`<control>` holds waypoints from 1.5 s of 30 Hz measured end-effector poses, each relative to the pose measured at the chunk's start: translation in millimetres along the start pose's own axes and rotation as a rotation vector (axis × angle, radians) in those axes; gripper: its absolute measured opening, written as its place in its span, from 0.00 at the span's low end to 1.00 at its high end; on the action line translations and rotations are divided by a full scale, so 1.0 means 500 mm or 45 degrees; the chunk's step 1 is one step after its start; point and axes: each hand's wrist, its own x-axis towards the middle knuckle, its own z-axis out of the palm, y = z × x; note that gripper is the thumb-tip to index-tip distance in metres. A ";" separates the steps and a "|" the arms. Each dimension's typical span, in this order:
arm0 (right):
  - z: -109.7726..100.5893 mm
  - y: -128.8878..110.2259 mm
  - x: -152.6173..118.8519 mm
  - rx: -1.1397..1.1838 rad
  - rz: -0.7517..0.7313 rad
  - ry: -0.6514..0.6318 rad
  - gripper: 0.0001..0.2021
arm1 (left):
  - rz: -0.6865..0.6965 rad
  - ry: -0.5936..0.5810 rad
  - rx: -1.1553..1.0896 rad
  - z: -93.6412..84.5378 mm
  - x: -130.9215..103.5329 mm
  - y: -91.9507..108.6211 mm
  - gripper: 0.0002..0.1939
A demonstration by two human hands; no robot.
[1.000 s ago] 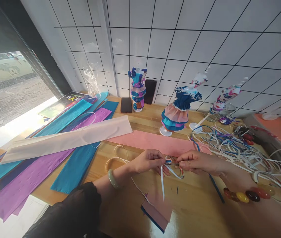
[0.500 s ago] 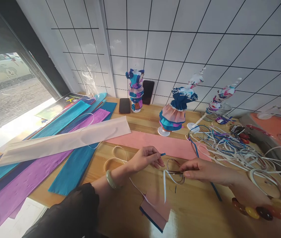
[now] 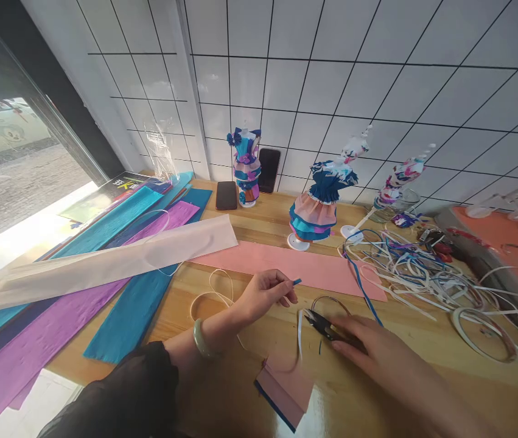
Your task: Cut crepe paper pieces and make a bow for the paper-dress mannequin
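From the head view, see black snips (image 3: 323, 326) just left of the right hand (image 3: 372, 348), pointing left and away, long axis slanting across the table (image 3: 263, 220); see a short blue strip (image 3: 297, 281) aimed right; notice a white strip (image 3: 299, 336) beside the snips' tips, a hoop (image 3: 332, 297) just beyond, pink paper (image 3: 281, 261) farther off; find left hand (image 3: 264, 295) pinched together on the blue strip, right clamped around the handles; cannot tell the blades' gap.

Lone head view, close above counter (image 3: 259, 226), facing forward and down past left fingers (image 3: 281, 288) and right fingers (image 3: 352, 353) to tiled wall (image 3: 281, 82).
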 end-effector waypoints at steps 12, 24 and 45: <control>0.019 -0.109 0.048 0.605 -0.019 0.445 0.20 | -0.131 -0.248 -0.083 0.022 -0.018 0.001 0.17; 0.037 -0.080 0.057 0.865 -0.035 0.377 0.16 | -0.226 -0.375 -0.100 0.017 -0.016 0.018 0.19; 0.039 -0.084 0.056 1.302 0.079 0.288 0.16 | -0.281 -0.526 -0.047 0.008 -0.016 0.026 0.17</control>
